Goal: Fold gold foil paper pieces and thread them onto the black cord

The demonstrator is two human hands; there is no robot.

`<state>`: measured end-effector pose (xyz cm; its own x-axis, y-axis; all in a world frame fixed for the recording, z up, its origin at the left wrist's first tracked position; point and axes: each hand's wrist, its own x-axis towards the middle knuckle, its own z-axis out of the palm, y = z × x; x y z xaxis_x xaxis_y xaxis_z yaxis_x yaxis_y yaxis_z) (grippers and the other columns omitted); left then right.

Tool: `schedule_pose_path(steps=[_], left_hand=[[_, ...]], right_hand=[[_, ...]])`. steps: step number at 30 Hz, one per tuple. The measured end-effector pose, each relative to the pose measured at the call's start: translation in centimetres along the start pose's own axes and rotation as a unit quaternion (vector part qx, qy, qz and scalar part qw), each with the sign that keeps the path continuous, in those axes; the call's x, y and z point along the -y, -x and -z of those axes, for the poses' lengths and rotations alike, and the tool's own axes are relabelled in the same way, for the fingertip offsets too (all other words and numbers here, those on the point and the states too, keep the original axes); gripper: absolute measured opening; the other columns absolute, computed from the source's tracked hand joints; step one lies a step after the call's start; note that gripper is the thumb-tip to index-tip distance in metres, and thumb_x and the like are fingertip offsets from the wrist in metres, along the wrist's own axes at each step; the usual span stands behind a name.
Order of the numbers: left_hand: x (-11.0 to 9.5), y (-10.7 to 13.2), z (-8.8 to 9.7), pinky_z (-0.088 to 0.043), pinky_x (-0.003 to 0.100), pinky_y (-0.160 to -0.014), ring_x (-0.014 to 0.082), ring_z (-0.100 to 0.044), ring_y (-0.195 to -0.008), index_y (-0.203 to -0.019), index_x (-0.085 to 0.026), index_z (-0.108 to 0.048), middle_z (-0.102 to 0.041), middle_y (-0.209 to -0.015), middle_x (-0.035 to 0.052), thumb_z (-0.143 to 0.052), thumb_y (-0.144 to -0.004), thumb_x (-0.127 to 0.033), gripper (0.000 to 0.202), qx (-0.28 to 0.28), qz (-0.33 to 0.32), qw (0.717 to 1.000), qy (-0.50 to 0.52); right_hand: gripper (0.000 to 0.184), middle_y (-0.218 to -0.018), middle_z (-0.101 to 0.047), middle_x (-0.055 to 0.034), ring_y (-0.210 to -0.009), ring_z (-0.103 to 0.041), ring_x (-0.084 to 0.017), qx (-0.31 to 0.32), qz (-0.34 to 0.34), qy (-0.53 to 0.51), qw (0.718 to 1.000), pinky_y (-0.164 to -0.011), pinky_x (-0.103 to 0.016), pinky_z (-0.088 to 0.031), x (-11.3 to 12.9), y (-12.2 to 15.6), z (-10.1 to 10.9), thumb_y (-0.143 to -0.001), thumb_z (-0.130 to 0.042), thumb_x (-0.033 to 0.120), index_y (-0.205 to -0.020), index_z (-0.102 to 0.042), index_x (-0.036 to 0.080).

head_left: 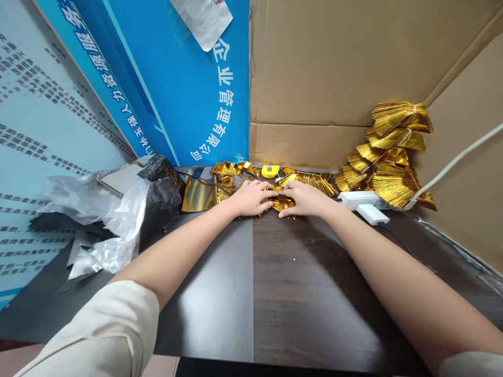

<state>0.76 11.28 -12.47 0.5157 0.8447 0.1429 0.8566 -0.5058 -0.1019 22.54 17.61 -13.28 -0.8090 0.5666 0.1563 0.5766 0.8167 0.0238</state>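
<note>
My left hand (254, 198) reaches to the back of the table, fingers stretched and thumb apart, over crumpled gold foil pieces (277, 206). Facing it from the right, my right hand (304, 199) has its thumb and fingers apart at the same pieces. The fingertips nearly meet, and some foil is hidden under them. A thin black cable (204, 180) runs in from the left beneath the hands. Just behind lie a yellow tape measure (270, 171) and a pleated gold foil fan (310, 181). A flat gold foil sheet (199, 195) is left of my left hand.
Several tied gold foil fans (393, 180) are stacked at the right. Before them sit a white power strip (361, 199) and a white charger (372, 214) with cords. Torn grey and black plastic wrapping (129, 209) covers the left side. Cardboard (334, 63) and blue printed panels (165, 78) wall the table.
</note>
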Motion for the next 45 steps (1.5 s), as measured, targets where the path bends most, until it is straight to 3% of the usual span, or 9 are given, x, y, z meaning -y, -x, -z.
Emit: schedule_pose_path(steps=[10, 16, 18, 21, 24, 29, 32, 36, 45], left_hand=[[0.8, -0.1, 0.5, -0.042, 0.046, -0.109, 0.0281, -0.049, -0.138, -0.145, -0.024, -0.057, -0.051, -0.153, 0.0087, -0.042, -0.105, -0.041, 0.045, -0.053, -0.004, 0.998, 0.023], [2.5, 1.2, 4.7, -0.046, 0.045, -0.108, 0.0280, -0.057, -0.128, -0.131, -0.019, -0.065, -0.063, -0.135, 0.0101, -0.046, -0.103, -0.036, 0.038, -0.110, 0.053, 0.992, 0.017], [3.3, 2.6, 6.2, -0.047, 0.042, -0.107, 0.0255, -0.059, -0.124, -0.131, -0.018, -0.064, -0.064, -0.132, 0.0113, -0.040, -0.104, -0.031, 0.039, -0.126, 0.090, 0.988, 0.015], [4.2, 5.7, 7.2, -0.051, 0.038, -0.100, 0.0236, -0.065, -0.111, -0.122, -0.016, -0.069, -0.069, -0.115, 0.0106, -0.044, -0.101, -0.026, 0.034, -0.099, 0.127, 0.987, 0.008], [4.5, 9.5, 6.2, -0.052, 0.037, -0.100, 0.0250, -0.066, -0.111, -0.120, -0.015, -0.071, -0.069, -0.116, 0.0106, -0.052, -0.097, -0.029, 0.032, -0.056, 0.155, 0.986, -0.005], [3.8, 13.5, 2.5, -0.049, 0.044, -0.109, 0.0335, -0.061, -0.125, -0.138, -0.007, -0.060, -0.061, -0.136, 0.0200, -0.064, -0.091, -0.043, 0.058, -0.030, 0.213, 0.976, -0.033], [3.3, 14.0, 0.8, -0.050, 0.042, -0.108, 0.0298, -0.062, -0.125, -0.132, -0.012, -0.063, -0.063, -0.136, 0.0164, -0.053, -0.099, -0.038, 0.044, -0.036, 0.231, 0.971, -0.042], [2.9, 13.9, 0.1, -0.053, 0.042, -0.099, 0.0290, -0.068, -0.113, -0.127, -0.014, -0.065, -0.069, -0.125, 0.0149, -0.048, -0.102, -0.036, 0.037, -0.052, 0.257, 0.963, -0.057], [3.1, 14.5, 0.3, -0.052, 0.035, -0.080, 0.0269, -0.072, -0.095, -0.097, -0.017, -0.075, -0.076, -0.101, 0.0119, -0.042, -0.103, -0.031, 0.037, -0.090, 0.292, 0.951, -0.053]], right_hand=[[0.072, -0.118, -0.063, -0.0155, -0.111, -0.060, -0.032, -0.039, -0.006, 0.010, 0.999, -0.096, -0.043, -0.049, 0.7, 0.6, 1.7, -0.087, -0.068, 0.067, -0.131, -0.067, 0.011], [0.056, -0.110, -0.067, -0.0142, -0.107, -0.063, -0.032, -0.028, -0.018, 0.020, 0.999, -0.089, -0.040, -0.049, 1.0, 0.6, 2.0, -0.087, -0.070, 0.064, -0.113, -0.072, 0.014], [0.053, -0.108, -0.068, -0.0134, -0.105, -0.064, -0.032, -0.015, -0.015, 0.018, 1.000, -0.087, -0.040, -0.049, 0.8, 0.5, 1.7, -0.085, -0.072, 0.063, -0.108, -0.073, 0.016], [0.054, -0.108, -0.068, -0.0126, -0.104, -0.064, -0.031, 0.002, -0.008, 0.008, 1.000, -0.086, -0.039, -0.049, 0.5, 0.2, 1.1, -0.083, -0.075, 0.063, -0.110, -0.073, 0.016], [0.058, -0.107, -0.067, -0.0134, -0.103, -0.063, -0.031, 0.005, -0.005, -0.005, 1.000, -0.086, -0.040, -0.050, 0.1, 0.0, 0.5, -0.082, -0.074, 0.066, -0.111, -0.073, 0.016], [0.061, -0.105, -0.065, -0.0135, -0.099, -0.064, -0.030, -0.016, -0.003, -0.031, 0.999, -0.084, -0.038, -0.051, -0.3, -0.1, 0.0, -0.079, -0.074, 0.069, -0.110, -0.076, 0.016], [0.063, -0.113, -0.066, -0.0143, -0.106, -0.064, -0.031, -0.052, -0.001, -0.042, 0.998, -0.088, -0.039, -0.052, -0.4, 0.1, 0.1, -0.082, -0.070, 0.069, -0.116, -0.074, 0.016], [0.057, -0.121, -0.066, -0.0163, -0.110, -0.063, -0.033, -0.131, -0.007, -0.048, 0.990, -0.091, -0.044, -0.050, 0.2, 0.2, 0.3, -0.098, -0.050, 0.062, -0.122, -0.071, 0.014], [0.051, -0.098, -0.070, -0.0136, -0.092, -0.061, -0.025, -0.269, 0.057, -0.054, 0.960, -0.087, -0.040, -0.046, 2.5, -0.1, -0.6, -0.106, -0.029, 0.041, -0.097, -0.072, 0.015]])
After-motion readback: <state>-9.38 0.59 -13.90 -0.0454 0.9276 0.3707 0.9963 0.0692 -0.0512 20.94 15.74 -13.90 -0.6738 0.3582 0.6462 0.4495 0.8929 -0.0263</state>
